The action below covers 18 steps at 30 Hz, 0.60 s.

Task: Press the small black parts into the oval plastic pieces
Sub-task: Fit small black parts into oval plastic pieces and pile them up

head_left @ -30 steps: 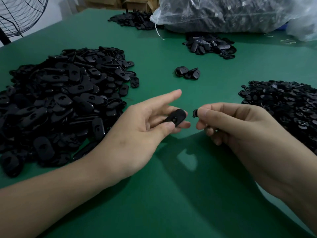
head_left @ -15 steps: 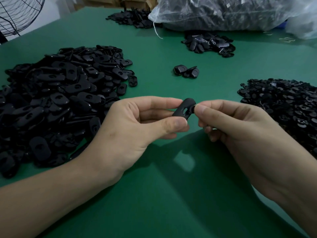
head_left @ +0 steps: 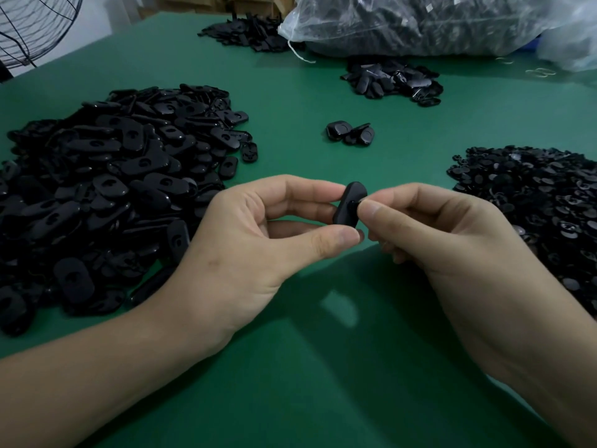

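Oval piece (head_left: 350, 203) turned upright (nearly), smooth black

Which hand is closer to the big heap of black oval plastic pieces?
Left. The left hand is right beside the big heap of black oval plastic pieces, near its edge. The right hand is farther off, beyond the left hand.

I'm seeing a heap of oval pieces (head_left: 106, 189) lying on the counter (head_left: 290, 367) at my left and a heap of small parts (head_left: 533, 205) lying at my right. Between them the left grip (head_left: 258, 240) and right grip (head_left: 436, 240) are meeting over the counter, the left pinching one oval piece (head_left: 350, 205), the right pinching a small part (head_left: 354, 202) against it. Beyond them a small cluster (head_left: 350, 132) is sitting mid-counter, a pile (head_left: 392, 80) is lying farther back, and a bag (head_left: 403, 24) is lying behind that, with another pile (head_left: 245, 32) to its left.
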Tool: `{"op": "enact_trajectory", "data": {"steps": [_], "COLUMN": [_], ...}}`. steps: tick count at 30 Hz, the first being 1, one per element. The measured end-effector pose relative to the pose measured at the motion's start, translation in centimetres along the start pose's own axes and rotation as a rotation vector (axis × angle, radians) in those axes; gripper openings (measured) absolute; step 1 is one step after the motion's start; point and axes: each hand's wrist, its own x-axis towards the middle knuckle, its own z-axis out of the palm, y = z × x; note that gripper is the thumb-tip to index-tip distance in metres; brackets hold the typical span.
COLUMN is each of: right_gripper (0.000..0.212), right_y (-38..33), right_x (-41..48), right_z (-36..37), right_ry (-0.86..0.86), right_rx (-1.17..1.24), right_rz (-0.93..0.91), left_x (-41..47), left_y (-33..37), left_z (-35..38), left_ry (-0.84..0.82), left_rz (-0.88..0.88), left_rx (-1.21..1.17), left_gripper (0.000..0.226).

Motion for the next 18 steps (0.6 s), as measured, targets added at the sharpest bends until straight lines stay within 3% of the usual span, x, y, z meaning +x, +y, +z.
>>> {"op": "enact_trajectory", "data": {"steps": [6, 12, 18], "right_gripper": [0.007, 0.009, 0.012], "right_y": [-0.17, -0.58, -0.86], "right_x": [0.03, -0.29, -0.78], "right_z": [-0.03, -0.22, 0.01], "right_ry": [-0.017, 0.068, 0.154], "right_rx": [-0.138, -0.629, -0.986], "right_rz": [-0.114, -0.319, -0.568], "left_x": [-0.10, -0.20, -0.24], "left_y": [-0.01, 0.00, 0.07], "left_z": [-0.14, -0.07, 0.01], "left_ry": [-0.013, 0.004, 0.006], "left_rz": [-0.002, -0.006, -0.024], "left_rx": [0.013, 0.063, 0.037], "left_gripper": [0.034, 0.019, 0.021]}}
